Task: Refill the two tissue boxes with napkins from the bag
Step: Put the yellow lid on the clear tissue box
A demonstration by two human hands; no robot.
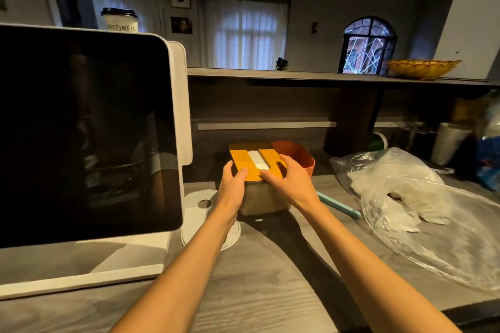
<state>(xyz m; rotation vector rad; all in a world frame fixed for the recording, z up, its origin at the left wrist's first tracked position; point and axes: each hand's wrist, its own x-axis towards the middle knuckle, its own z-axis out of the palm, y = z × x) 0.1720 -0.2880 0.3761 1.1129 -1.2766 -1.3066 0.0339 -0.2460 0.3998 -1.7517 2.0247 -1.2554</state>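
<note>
Two hands are working at the middle of the table [270,292], and everything else is sitting to either side. Farthest left, a large dark screen [81,130] on a white stand is taking up the edge. Just right of its base, the left hand [232,184] is curling its fingers over the near-left corner of the yellow lid [243,159], thumb lying on top. That lid is resting on a tissue box [263,203] directly ahead of both hands, its slot showing a white napkin [258,161] and running away from the person, slightly rightward. The right hand [289,181] is gripping the lid's near-right edge, so both are equally close and the lid looks about to be seated or lifted; which, I cannot tell. Behind, touching the lid's far-right corner, an orange box [300,154] is standing open. Further right, well apart, the clear plastic bag [405,197] of napkins is lying flat.
</note>
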